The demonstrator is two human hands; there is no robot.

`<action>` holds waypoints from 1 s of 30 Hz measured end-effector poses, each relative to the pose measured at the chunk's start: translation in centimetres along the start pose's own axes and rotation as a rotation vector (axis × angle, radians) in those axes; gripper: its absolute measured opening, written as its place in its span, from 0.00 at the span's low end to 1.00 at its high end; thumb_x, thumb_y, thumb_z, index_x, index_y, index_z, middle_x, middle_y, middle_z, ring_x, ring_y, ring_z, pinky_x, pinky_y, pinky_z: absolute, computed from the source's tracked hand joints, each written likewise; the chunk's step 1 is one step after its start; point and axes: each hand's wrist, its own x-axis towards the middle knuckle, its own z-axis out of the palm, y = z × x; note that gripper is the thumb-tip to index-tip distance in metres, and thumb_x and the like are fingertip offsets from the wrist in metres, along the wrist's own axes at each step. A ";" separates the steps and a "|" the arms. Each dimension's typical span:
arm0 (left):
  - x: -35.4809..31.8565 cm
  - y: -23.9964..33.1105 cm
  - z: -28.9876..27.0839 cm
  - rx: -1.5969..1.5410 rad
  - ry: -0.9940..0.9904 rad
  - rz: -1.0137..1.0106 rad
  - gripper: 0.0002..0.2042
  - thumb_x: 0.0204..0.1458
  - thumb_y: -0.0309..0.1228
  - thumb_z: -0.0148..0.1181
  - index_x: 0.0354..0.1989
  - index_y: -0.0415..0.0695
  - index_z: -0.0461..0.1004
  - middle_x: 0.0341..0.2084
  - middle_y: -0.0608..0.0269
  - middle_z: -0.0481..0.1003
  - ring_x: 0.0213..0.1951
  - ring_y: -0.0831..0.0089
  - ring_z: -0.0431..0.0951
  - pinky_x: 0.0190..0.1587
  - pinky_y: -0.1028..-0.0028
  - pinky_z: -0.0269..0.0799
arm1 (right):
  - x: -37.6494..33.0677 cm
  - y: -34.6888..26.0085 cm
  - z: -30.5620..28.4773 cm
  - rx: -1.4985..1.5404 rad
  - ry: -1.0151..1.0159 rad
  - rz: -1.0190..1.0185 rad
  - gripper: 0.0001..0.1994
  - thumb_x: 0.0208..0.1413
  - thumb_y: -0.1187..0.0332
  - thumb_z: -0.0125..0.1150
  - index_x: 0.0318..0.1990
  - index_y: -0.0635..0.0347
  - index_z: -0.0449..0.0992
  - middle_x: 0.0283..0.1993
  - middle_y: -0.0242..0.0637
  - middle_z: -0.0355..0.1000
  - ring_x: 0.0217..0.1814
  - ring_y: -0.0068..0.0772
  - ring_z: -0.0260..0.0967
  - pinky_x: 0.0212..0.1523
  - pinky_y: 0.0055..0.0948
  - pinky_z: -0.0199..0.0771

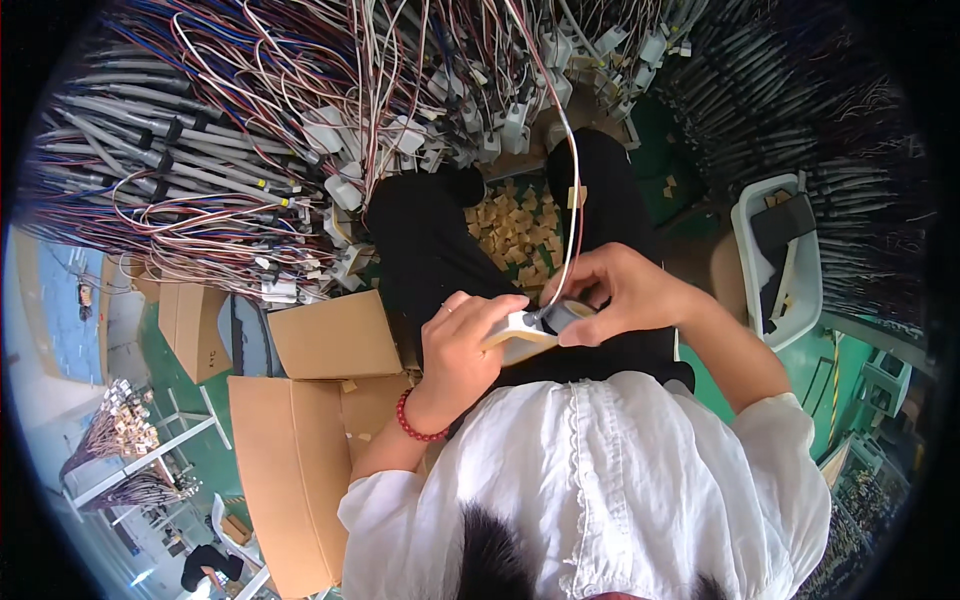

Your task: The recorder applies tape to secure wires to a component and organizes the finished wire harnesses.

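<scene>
Here's the left hand (465,345), grip closed on a white-and-tan piece (518,350) above the lap; the right hand (622,295) grips its other end. Dark pieces (785,224) fill the pale tub (808,262) at right, an open carton (285,470) sits left, cables (230,150) crowding ahead.

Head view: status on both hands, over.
Left hand holding white part. Right hand at dark grey piece beside it, grip unclear. Wires hang down to the hands; open cardboard box by left forearm.
</scene>
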 end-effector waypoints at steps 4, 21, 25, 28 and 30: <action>-0.1 -0.2 0.1 0.353 -0.017 0.162 0.17 0.37 0.19 0.57 0.38 0.48 0.80 0.20 0.68 0.67 0.24 0.69 0.68 0.24 0.72 0.66 | -1.0 0.0 0.6 0.533 0.064 0.207 0.23 0.51 0.56 0.66 0.45 0.70 0.77 0.35 0.43 0.77 0.31 0.25 0.75 0.30 0.23 0.76; -0.9 -0.4 0.2 -0.579 -0.162 -0.402 0.16 0.42 0.14 0.57 0.40 0.41 0.76 0.32 0.57 0.76 0.36 0.63 0.78 0.42 0.71 0.73 | 1.8 1.9 -0.3 0.024 -0.006 -0.212 0.15 0.49 0.73 0.68 0.45 0.65 0.78 0.42 0.34 0.76 0.47 0.24 0.70 0.52 0.26 0.67; -0.2 -1.2 0.2 0.054 0.020 0.001 0.14 0.38 0.21 0.61 0.37 0.47 0.78 0.24 0.63 0.71 0.29 0.62 0.73 0.28 0.68 0.70 | 0.9 1.2 1.1 0.080 0.133 -0.017 0.14 0.50 0.71 0.65 0.44 0.65 0.77 0.41 0.36 0.76 0.39 0.23 0.71 0.43 0.26 0.73; -0.4 -1.4 -0.2 0.265 0.067 0.074 0.13 0.39 0.23 0.61 0.36 0.49 0.78 0.23 0.68 0.68 0.29 0.67 0.72 0.25 0.71 0.69 | 0.6 -0.4 2.0 0.228 0.169 0.136 0.17 0.53 0.66 0.62 0.48 0.68 0.74 0.39 0.40 0.75 0.34 0.25 0.72 0.37 0.27 0.77; -0.7 -1.4 -0.8 0.385 0.076 0.145 0.12 0.40 0.24 0.62 0.36 0.51 0.78 0.23 0.68 0.67 0.29 0.69 0.72 0.23 0.72 0.68 | 0.2 -1.7 2.3 0.363 0.171 0.153 0.22 0.55 0.63 0.61 0.52 0.71 0.71 0.38 0.42 0.75 0.34 0.28 0.73 0.35 0.28 0.79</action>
